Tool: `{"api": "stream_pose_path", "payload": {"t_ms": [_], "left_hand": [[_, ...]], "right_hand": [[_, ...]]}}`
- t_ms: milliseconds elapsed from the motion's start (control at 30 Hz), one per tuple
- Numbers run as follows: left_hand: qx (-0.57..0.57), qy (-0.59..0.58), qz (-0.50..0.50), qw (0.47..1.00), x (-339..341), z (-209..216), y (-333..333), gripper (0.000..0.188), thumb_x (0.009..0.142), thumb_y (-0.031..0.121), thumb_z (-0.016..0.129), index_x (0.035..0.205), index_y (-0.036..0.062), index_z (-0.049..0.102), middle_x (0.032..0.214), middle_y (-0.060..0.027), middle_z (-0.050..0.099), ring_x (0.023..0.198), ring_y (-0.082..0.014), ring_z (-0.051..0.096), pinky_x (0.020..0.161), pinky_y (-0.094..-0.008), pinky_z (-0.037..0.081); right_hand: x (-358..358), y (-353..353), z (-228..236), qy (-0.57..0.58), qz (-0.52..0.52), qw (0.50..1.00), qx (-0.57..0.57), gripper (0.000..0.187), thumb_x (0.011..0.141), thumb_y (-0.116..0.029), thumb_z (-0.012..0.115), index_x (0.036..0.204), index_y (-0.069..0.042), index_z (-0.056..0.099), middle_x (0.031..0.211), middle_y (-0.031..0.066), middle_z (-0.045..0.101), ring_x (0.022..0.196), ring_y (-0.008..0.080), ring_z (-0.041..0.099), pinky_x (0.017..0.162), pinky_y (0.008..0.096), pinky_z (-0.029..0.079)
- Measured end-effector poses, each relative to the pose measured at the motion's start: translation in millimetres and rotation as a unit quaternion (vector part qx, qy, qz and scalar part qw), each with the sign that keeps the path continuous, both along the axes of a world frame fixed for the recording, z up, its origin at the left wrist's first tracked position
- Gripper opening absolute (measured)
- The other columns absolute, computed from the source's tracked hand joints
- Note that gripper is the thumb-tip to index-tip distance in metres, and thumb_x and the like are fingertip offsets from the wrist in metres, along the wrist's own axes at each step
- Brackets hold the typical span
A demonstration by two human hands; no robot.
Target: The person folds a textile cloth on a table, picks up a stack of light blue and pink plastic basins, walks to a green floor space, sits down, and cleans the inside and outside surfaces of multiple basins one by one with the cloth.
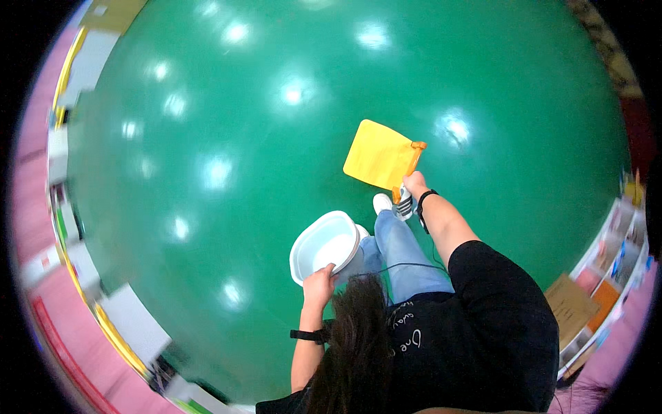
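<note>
My left hand [318, 284] is closed on the near rim of a white plastic basin [298, 259] with a pale inside. The basin is tilted, and I see nothing lying in it. Farther out to the right, my right hand [415, 183] grips the orange handle [414, 163] along one edge of a flat yellow board [378, 153] with rounded corners. The board hangs over the floor in front of my shoes, apart from the basin. Its exact kind I cannot make out.
A glossy green floor [262, 138] spreads around me. White boxes [134, 321] line a yellow-edged strip at the left. At the right stand a cardboard box [569, 303] and a white compartment shelf [624, 231] with small goods. A dark cable [403, 265] crosses in front of my jeans.
</note>
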State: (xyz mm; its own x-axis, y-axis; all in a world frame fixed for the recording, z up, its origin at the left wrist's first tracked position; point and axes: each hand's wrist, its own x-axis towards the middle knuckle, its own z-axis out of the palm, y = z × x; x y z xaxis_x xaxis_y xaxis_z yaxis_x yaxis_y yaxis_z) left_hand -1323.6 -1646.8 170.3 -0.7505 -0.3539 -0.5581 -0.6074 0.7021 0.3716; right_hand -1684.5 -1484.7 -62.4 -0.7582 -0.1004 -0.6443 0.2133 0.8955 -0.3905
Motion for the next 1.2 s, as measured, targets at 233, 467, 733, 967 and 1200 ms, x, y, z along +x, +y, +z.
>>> {"api": "stream_pose_path", "payload": {"t_ms": [233,467,733,967,1200], "left_hand": [[-0.011,-0.001,0.017,1.000,-20,-154,230,0.025,0.080,0.018,0.063,0.104,0.0135,0.058,0.083,-0.0134,0.065,0.077,-0.0351,0.063,0.062,-0.0468,0.047],[-0.050,0.004,0.004,0.999,49,-296,451,0.022,0.084,0.022,0.060,0.104,0.0133,0.060,0.085,-0.0138,0.066,0.078,-0.0353,0.064,0.066,-0.0467,0.049],[-0.073,0.059,-0.036,0.995,89,-263,540,0.021,0.084,0.022,0.061,0.103,0.0135,0.061,0.083,-0.0133,0.066,0.076,-0.0342,0.064,0.065,-0.0458,0.049],[-0.071,0.017,-0.041,0.996,90,-137,494,0.023,0.084,0.024,0.061,0.105,0.0150,0.060,0.084,-0.0128,0.066,0.076,-0.0345,0.063,0.065,-0.0464,0.049],[-0.064,0.015,-0.069,0.995,31,-20,440,0.024,0.085,0.023,0.061,0.107,0.0148,0.059,0.087,-0.0133,0.066,0.079,-0.0352,0.063,0.066,-0.0470,0.049]], "right_hand": [[-25,254,-169,-0.001,-0.027,1.000,-0.009,0.032,0.078,-0.025,0.063,0.095,0.003,0.067,0.100,0.0248,0.065,0.095,0.0359,0.064,0.081,0.0417,0.050],[17,514,-288,0.030,-0.051,0.998,-0.026,0.034,0.075,-0.026,0.062,0.094,0.001,0.067,0.101,0.0234,0.065,0.097,0.0354,0.063,0.082,0.0403,0.050],[50,721,-269,0.046,-0.148,0.988,0.014,0.048,0.073,-0.040,0.065,0.102,-0.001,0.067,0.106,0.0186,0.066,0.101,0.0289,0.063,0.083,0.0364,0.050],[153,764,-157,-0.066,-0.254,0.965,-0.022,0.047,0.079,-0.031,0.061,0.109,0.005,0.061,0.112,0.0201,0.063,0.107,0.0323,0.059,0.087,0.0383,0.046],[232,807,-68,-0.154,-0.469,0.869,-0.034,0.045,0.081,-0.027,0.063,0.114,0.003,0.059,0.107,0.0158,0.064,0.095,0.0241,0.062,0.081,0.0377,0.048]]}}
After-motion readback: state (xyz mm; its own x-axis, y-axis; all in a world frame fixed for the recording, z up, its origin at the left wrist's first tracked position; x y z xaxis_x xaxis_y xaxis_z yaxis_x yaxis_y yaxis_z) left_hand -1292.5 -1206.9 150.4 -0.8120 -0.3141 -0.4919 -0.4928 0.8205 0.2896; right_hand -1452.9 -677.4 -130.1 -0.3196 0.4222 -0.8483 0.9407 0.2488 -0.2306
